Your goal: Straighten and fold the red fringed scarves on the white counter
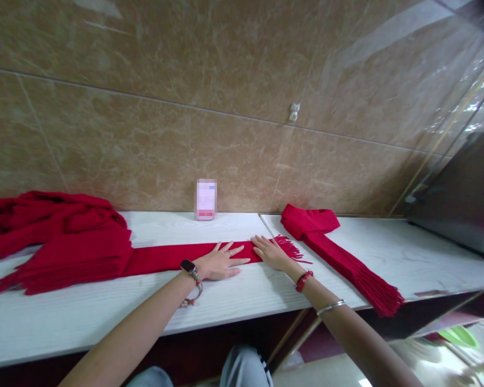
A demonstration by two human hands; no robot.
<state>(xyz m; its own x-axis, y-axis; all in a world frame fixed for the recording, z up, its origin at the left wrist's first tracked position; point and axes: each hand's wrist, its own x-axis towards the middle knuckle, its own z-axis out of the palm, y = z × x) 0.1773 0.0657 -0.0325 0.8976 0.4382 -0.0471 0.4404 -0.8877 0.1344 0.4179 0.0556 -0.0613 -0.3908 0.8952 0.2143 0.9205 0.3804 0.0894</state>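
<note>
A red fringed scarf (161, 258) lies in a long narrow strip across the white tabletop. My left hand (220, 262) rests on it with fingers spread, a ring on one finger and a watch at the wrist. Beside it, my right hand (270, 253) lies flat near the scarf's right end, just short of the fringe. Both hands press down on the cloth and grip nothing. At the left, a heaped pile of red scarves (72, 231) meets the strip's left part. Another red scarf (339, 258), folded and tied-looking at its top, lies slantwise at the right.
A phone (205, 200) with a blurred screen stands upright against the brown tiled wall (153, 140). On the wall sits a small white cat-shaped hook (294, 112). A dark grey panel (460, 199) borders the right end. Below lies a green basin (460, 337).
</note>
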